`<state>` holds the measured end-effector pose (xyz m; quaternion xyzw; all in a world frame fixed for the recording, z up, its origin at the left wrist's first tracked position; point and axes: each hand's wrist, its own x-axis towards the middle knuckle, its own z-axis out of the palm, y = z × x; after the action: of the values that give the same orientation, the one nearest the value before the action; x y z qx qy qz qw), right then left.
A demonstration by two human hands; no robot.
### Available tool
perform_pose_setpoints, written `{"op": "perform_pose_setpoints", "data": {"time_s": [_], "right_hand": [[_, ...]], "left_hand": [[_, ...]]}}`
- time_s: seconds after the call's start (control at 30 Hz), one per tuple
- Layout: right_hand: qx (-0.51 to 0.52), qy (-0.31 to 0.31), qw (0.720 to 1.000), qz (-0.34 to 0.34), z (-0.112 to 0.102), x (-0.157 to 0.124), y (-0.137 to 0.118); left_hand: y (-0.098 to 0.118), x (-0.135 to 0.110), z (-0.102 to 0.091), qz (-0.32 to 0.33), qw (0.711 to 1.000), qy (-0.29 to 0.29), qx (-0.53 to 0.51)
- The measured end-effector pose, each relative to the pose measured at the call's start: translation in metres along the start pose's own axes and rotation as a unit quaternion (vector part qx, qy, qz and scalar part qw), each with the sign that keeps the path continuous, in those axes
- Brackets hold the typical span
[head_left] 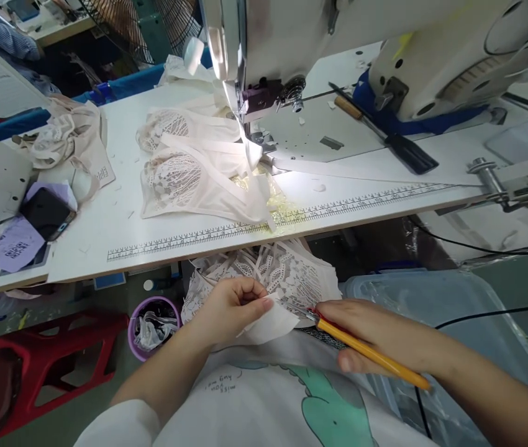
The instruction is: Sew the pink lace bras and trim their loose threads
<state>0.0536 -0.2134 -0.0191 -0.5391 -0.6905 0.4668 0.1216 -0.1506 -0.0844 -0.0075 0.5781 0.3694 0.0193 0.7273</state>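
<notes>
Over my lap, just below the table edge, my left hand is closed, thumb and fingers pinching the pale edge of a lace bra. A plain white flap of cloth hangs below those fingers. My right hand is wrapped round an orange-handled tool with red near its neck. Its slim metal tip points left, at the lace close to my left fingertips; whether it touches the cloth I cannot tell. Another cream lace bra lies on the table under the needle of the sewing machine.
A printed ruler runs along the table's front edge. On the table are a black-handled screwdriver, a phone and a heap of bras. Below are a purple bin, a red stool and a clear plastic tub.
</notes>
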Motion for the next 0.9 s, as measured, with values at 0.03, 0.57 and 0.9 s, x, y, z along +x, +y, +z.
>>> {"op": "perform_pose_setpoints", "data": {"time_s": [0.03,0.57,0.9], "right_hand": [[-0.006,-0.001,1.000,-0.002,0.002,-0.002,0.001],[0.027,0.047,0.995,0.083,0.013,-0.004,0.000],[0.149,0.177,0.966,0.118,0.021,0.004,-0.002]], "left_hand": [[0.000,0.000,0.001,-0.002,1.000,0.003,0.000],[0.001,0.003,0.000,-0.007,1.000,-0.007,0.017],[0.002,0.003,-0.003,0.013,0.999,-0.009,0.048]]}}
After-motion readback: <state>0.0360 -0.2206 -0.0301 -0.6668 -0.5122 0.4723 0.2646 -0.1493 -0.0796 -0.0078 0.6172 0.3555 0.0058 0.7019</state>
